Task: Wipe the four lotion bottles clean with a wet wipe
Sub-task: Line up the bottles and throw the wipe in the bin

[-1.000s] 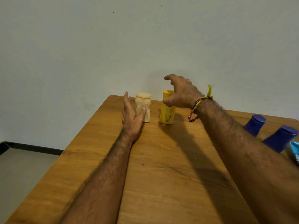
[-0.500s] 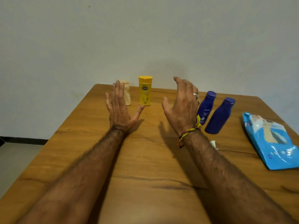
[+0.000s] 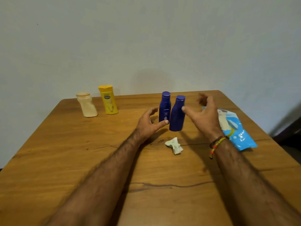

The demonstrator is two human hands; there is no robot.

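Two dark blue lotion bottles stand upright side by side mid-table: one at the back left point(image 3: 165, 106), one nearer and to its right point(image 3: 177, 114). A cream bottle point(image 3: 86, 104) and a yellow bottle point(image 3: 108, 100) stand at the far left. A crumpled white wet wipe point(image 3: 174, 145) lies in front of the blue pair. My left hand point(image 3: 149, 124) is open just left of the blue bottles, its thumb tip close to the back one. On their right my right hand point(image 3: 203, 116) is open, one fingertip near the nearer bottle. Neither hand holds anything.
A blue pack of wet wipes point(image 3: 234, 129) lies flat near the right edge of the wooden table point(image 3: 65, 160), partly behind my right wrist. A plain wall rises behind the far edge. Something dark stands off the table at the right.
Both hands have left the cream and yellow bottles and swung right to flank the two blue bottles. The view has turned right, bringing the wipe and the pack into sight.
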